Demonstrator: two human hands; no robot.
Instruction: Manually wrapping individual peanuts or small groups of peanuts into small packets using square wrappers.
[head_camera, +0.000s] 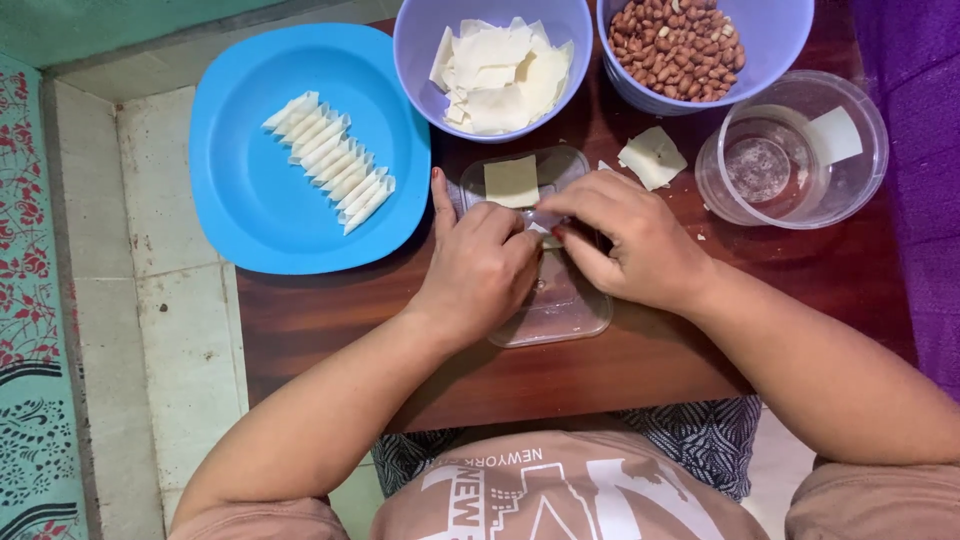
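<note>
Head camera, looking straight down at a dark wooden table (700, 350). Your left hand (478, 270) and right hand (625, 238) meet over a clear plastic lid (560, 300) lying flat in front of you. Between your fingertips sits a small pale pastry wrapper (540, 228), mostly hidden by your fingers.

What could go wrong, as a judgement: the wrapper looks thin and soft, so a hard pinch could tear it, and a loose fold could spring open. The clear lid is smooth, so it may slide under pressure from your hands. A spare square wrapper (512, 181) lies on the lid just beyond your fingers; a wide movement could brush it off.

The grip: both hands are nearly closed, fingers curled and thumbs pressed in, pinching the small wrapper from the left and the right. Your left thumb points away from you. You cannot see whether anything lies inside the fold.

Around you: a blue plate (250, 210) to the left holds a row of finished folded pieces (330, 160). Beyond your hands stand a lilac bowl of wrapper squares (495, 65) and a second bowl of peanuts (680, 45). A clear round tub (790, 150) stands to the right, and a loose wrapper (652, 156) lies on the table near it.
</note>
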